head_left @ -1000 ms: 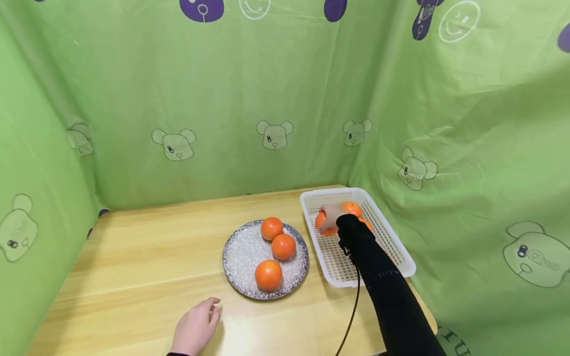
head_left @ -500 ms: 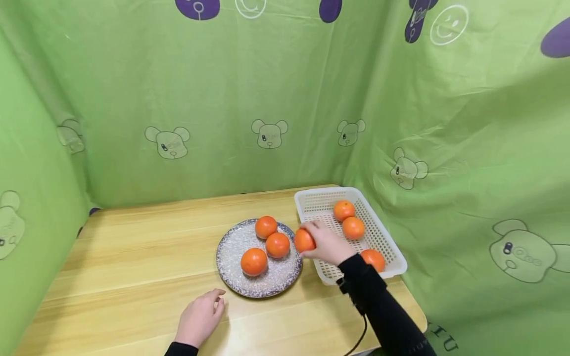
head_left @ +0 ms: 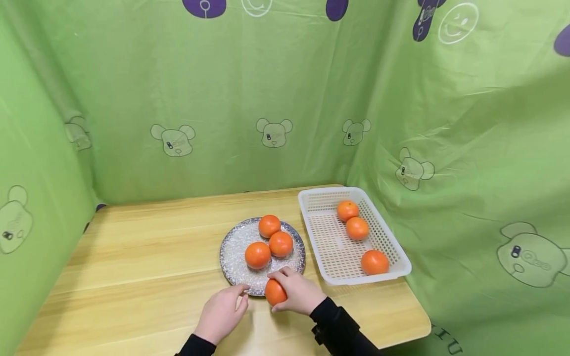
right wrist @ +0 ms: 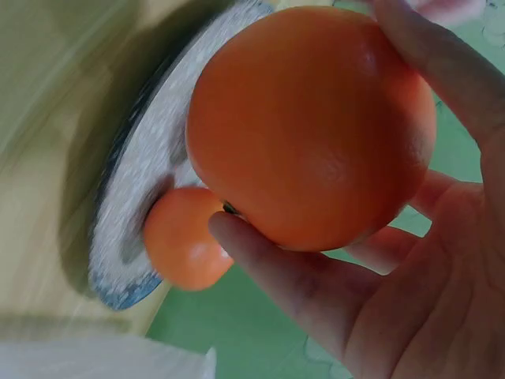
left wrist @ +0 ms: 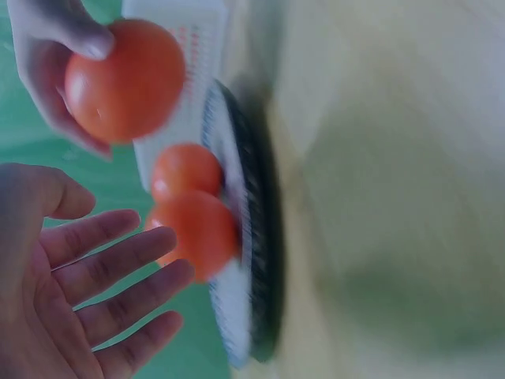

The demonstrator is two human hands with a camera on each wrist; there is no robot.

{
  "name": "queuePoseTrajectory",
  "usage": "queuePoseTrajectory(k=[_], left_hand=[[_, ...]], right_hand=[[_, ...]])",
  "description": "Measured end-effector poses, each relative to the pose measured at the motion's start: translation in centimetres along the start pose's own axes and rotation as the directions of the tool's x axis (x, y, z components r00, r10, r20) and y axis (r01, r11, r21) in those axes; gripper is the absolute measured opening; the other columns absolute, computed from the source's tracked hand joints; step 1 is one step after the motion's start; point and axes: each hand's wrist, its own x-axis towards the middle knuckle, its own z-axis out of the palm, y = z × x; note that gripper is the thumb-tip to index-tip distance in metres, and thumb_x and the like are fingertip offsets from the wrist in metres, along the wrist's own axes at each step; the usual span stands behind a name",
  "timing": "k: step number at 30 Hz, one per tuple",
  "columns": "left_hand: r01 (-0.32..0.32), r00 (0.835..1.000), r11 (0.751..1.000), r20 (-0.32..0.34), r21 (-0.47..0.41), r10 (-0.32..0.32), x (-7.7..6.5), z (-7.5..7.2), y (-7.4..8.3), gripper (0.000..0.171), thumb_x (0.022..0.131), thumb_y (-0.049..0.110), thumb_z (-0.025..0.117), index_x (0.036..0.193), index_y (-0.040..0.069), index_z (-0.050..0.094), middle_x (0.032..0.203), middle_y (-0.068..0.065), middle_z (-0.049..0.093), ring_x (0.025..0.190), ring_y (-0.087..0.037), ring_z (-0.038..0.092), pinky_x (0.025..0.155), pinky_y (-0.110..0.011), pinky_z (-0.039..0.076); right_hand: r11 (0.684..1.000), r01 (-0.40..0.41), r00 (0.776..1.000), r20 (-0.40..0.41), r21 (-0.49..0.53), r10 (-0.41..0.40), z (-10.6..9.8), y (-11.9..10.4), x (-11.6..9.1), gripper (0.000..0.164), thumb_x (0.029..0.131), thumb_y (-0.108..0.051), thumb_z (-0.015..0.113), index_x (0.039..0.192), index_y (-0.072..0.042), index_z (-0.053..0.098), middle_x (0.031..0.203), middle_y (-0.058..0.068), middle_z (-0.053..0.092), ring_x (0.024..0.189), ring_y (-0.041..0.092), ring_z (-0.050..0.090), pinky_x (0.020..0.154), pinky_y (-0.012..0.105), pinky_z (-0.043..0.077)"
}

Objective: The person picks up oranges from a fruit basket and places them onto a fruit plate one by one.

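My right hand [head_left: 299, 292] grips an orange [head_left: 275, 292] at the near edge of a speckled plate [head_left: 234, 256] with a dark rim. In the right wrist view, thumb and fingers wrap round this orange [right wrist: 312, 126], and a small green stem spot shows on it. The left hand [head_left: 224, 311] is just left of it, fingertips by the plate's near rim; its fingers [left wrist: 118, 268] are spread and relaxed in the left wrist view, holding nothing. Three more oranges sit close together on the plate: one at the back [head_left: 269, 226], one at right [head_left: 281, 244] and one at left [head_left: 258, 255].
A white perforated plastic basket [head_left: 327, 237] stands right of the plate. Inside lie three oranges: one far back [head_left: 348, 210], one beside it [head_left: 357, 228] and one near the front [head_left: 375, 262]. Green patterned cloth [head_left: 213, 163] surrounds the wooden table [head_left: 156, 267] at back and sides.
My right hand took an orange from the basket and carried it left and toward me to the plate's near edge. The left hand moved right. The plate's left front orange shifted back, nearer the others.
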Motion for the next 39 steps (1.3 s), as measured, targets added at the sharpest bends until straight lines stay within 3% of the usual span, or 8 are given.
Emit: queuePoseTrajectory(k=[7, 13, 17, 23, 27, 30, 35, 39], left_hand=[[0.037, 0.997, 0.981, 0.076, -0.189, -0.023, 1.1, -0.5, 2.4, 0.045, 0.09, 0.038, 0.052, 0.122, 0.006, 0.054, 0.117, -0.01, 0.058, 0.107, -0.024, 0.056, 0.088, -0.042, 0.047], [0.082, 0.988, 0.9, 0.154, -0.427, -0.017, 1.7, 0.2, 3.2, 0.06, 0.084, 0.043, 0.059, 0.129, 0.007, 0.041, 0.12, -0.008, 0.052, 0.104, -0.017, 0.054, 0.086, -0.037, 0.047], [0.101, 0.986, 0.863, 0.163, -0.496, -0.021, 2.2, 0.3, 3.0, 0.069, 0.078, 0.04, 0.067, 0.131, 0.008, 0.038, 0.123, -0.008, 0.049, 0.106, -0.017, 0.052, 0.088, -0.036, 0.046], [0.135, 0.98, 0.9, 0.191, -0.415, -0.059, 4.7, -2.4, 1.3, 0.076, 0.071, 0.053, 0.069, 0.129, 0.011, 0.044, 0.118, -0.007, 0.054, 0.093, -0.013, 0.058, 0.074, -0.028, 0.05], [0.193, 0.975, 0.919, 0.175, -0.343, -0.139, 8.7, -5.4, -0.7, 0.076, 0.071, 0.049, 0.072, 0.129, 0.008, 0.044, 0.114, -0.008, 0.055, 0.088, -0.016, 0.059, 0.07, -0.03, 0.051], [0.222, 0.969, 0.955, 0.153, -0.195, -0.193, 12.5, -6.3, -2.4, 0.077, 0.072, 0.048, 0.07, 0.131, 0.006, 0.041, 0.115, -0.013, 0.053, 0.089, -0.023, 0.059, 0.07, -0.036, 0.051], [0.229, 0.953, 0.967, 0.179, 0.114, -0.246, 17.1, -2.4, -5.0, 0.084, 0.068, 0.049, 0.069, 0.131, 0.002, 0.04, 0.115, -0.021, 0.05, 0.09, -0.033, 0.059, 0.067, -0.043, 0.051], [0.232, 0.938, 0.938, 0.196, 0.256, -0.286, 17.8, 1.7, -5.5, 0.082, 0.063, 0.047, 0.074, 0.127, 0.003, 0.046, 0.11, -0.021, 0.053, 0.086, -0.037, 0.058, 0.065, -0.047, 0.05]], right_hand=[[0.993, 0.102, 0.986, -0.127, -0.052, -0.108, 0.0, -1.9, 0.3, 0.073, 0.064, -0.041, 0.078, 0.127, -0.016, 0.051, 0.115, 0.006, 0.053, 0.097, 0.019, 0.056, 0.079, 0.032, 0.05], [0.981, 0.179, 0.952, -0.238, -0.068, -0.19, 0.5, -2.6, 0.5, 0.082, 0.062, -0.04, 0.08, 0.13, -0.009, 0.046, 0.117, 0.006, 0.054, 0.1, 0.019, 0.055, 0.085, 0.032, 0.048], [0.981, 0.193, 0.949, -0.246, -0.034, -0.196, 0.9, -2.8, 0.7, 0.09, 0.062, -0.042, 0.08, 0.135, -0.008, 0.04, 0.124, 0.008, 0.05, 0.107, 0.021, 0.053, 0.09, 0.033, 0.046], [0.989, 0.115, 0.977, -0.189, 0.093, -0.096, 0.5, -2.2, 0.6, 0.099, 0.067, -0.043, 0.076, 0.144, -0.011, 0.023, 0.141, 0.017, 0.035, 0.124, 0.029, 0.041, 0.098, 0.042, 0.039], [0.996, 0.047, 0.982, -0.185, 0.078, -0.031, 0.4, -1.0, 0.1, 0.088, 0.073, -0.041, 0.072, 0.142, -0.008, 0.028, 0.138, 0.013, 0.041, 0.122, 0.027, 0.044, 0.097, 0.041, 0.04], [0.998, 0.006, 0.985, -0.173, 0.063, 0.005, 0.5, -0.2, -0.3, 0.075, 0.077, -0.038, 0.069, 0.137, -0.007, 0.037, 0.131, 0.011, 0.048, 0.117, 0.025, 0.048, 0.093, 0.04, 0.044], [0.997, -0.02, 0.992, -0.123, 0.075, 0.029, 0.9, 0.3, -1.0, 0.057, 0.08, -0.037, 0.066, 0.128, -0.011, 0.049, 0.122, 0.007, 0.056, 0.111, 0.023, 0.054, 0.09, 0.039, 0.046], [0.995, -0.027, 0.994, -0.104, 0.093, 0.037, 1.5, 0.3, -2.1, 0.05, 0.08, -0.035, 0.066, 0.123, -0.013, 0.054, 0.12, 0.007, 0.058, 0.111, 0.026, 0.054, 0.091, 0.041, 0.045]])
